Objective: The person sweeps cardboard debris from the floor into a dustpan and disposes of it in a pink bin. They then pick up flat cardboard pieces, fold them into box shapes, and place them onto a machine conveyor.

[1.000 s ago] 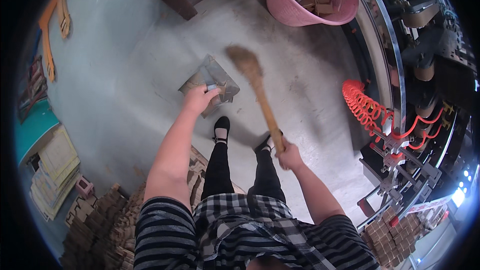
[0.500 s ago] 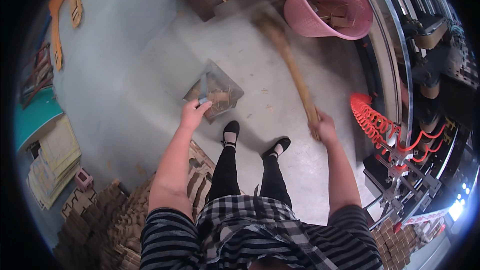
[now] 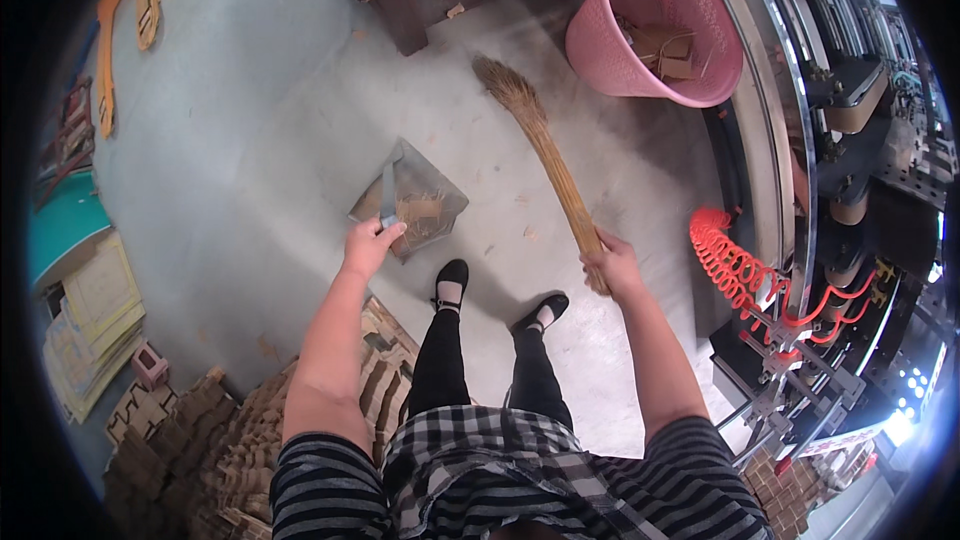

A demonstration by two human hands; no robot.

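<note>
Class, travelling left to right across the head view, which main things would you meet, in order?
Teal panel → grey dustpan → straw broom → pink perforated basket → red coiled hose.

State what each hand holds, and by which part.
Left hand: dustpan, by its handle. Right hand: straw broom, near the end opposite its bristles.

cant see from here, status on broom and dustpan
Left hand holding dustpan by handle, cardboard scraps inside. Right hand gripping straw broom, bristles apart from dustpan. Pink basket right of bristles, apart from them.
</note>
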